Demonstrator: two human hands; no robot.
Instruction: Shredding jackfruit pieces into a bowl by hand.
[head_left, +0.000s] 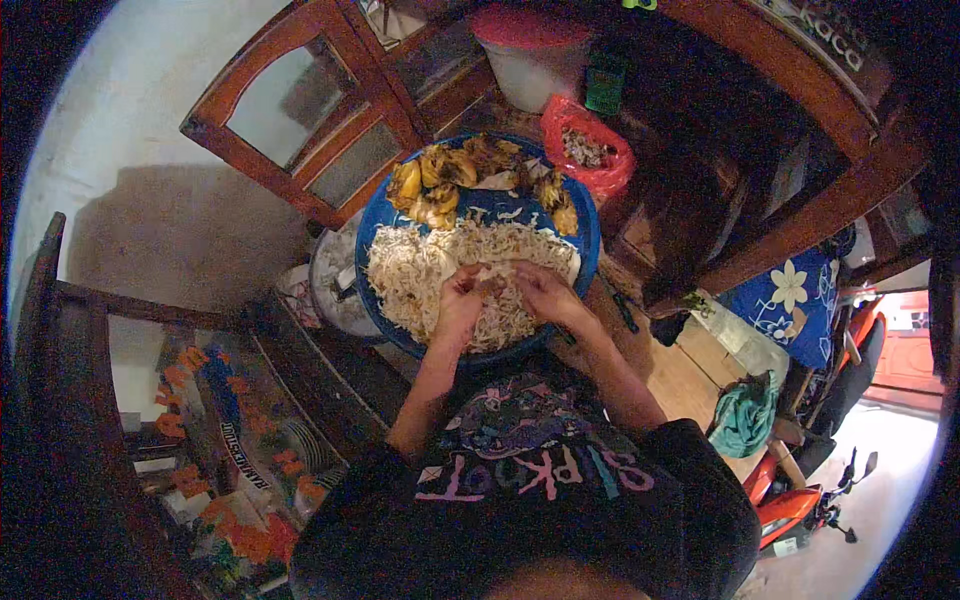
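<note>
A large round blue tray (592, 225) lies before me, its near and middle part heaped with pale shredded chicken (409, 277). Along the far side are yellow-brown cooked chicken pieces (442, 169). Over the shreds, my left hand (459, 296) pinches a small piece of chicken meat (491, 285) between thumb and fingers. Close on its right, my right hand (547, 294) has its fingertips bent in at the same small piece. The fingers partly hide that piece.
Beyond the tray's far right rim sits a red plastic bag (559, 124) holding scraps. Behind it stand a pale bucket (521, 71) with a red lid and a green plastic basket (604, 82). A metal pot (330, 277) touches the left side. Wooden furniture (315, 199) surrounds the spot.
</note>
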